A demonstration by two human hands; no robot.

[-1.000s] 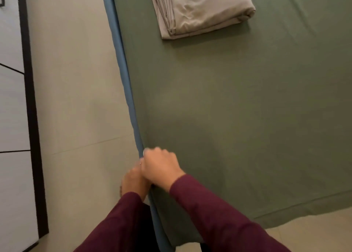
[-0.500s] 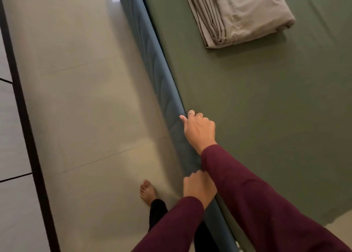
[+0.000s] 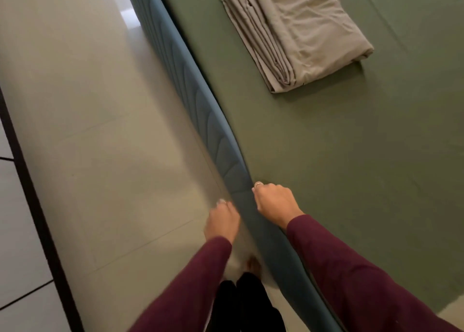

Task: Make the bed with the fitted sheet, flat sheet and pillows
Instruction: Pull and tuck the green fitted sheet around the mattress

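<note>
Right hand [image 3: 275,204], fingers curled, knuckles up, set at the bed's edge where the dark green fitted sheet [image 3: 339,171] meets the mattress side; whether cloth is pinched under those fingers cannot be told. A ring on one finger. Left hand [image 3: 222,221] just beside it, off the bed, over the floor, blurred, fingers loosely bent and holding nothing visible, close to the mattress side but contact not clear.

Both arms in maroon sleeves [image 3: 351,276], soft knit, reaching in from the lower frame.

Green fitted sheet spread flat and smooth across the mattress top, matte, with faint creases toward the far right, its lower hem hanging past the near corner. Blue-grey mattress side [image 3: 200,100] exposed along the edge, quilted in curved stitched lines, running diagonally up the frame.

Folded grey flat sheet [image 3: 298,30] lying on the green sheet, well apart from the hands, a thick rectangular stack with layered edges on its left side and a lightly wrinkled top.

Glossy pale floor tiles [image 3: 88,130] to the left, a dark strip [image 3: 37,206] bordering them. Black trouser legs [image 3: 246,306] and a blurred bare foot [image 3: 253,261] below.
</note>
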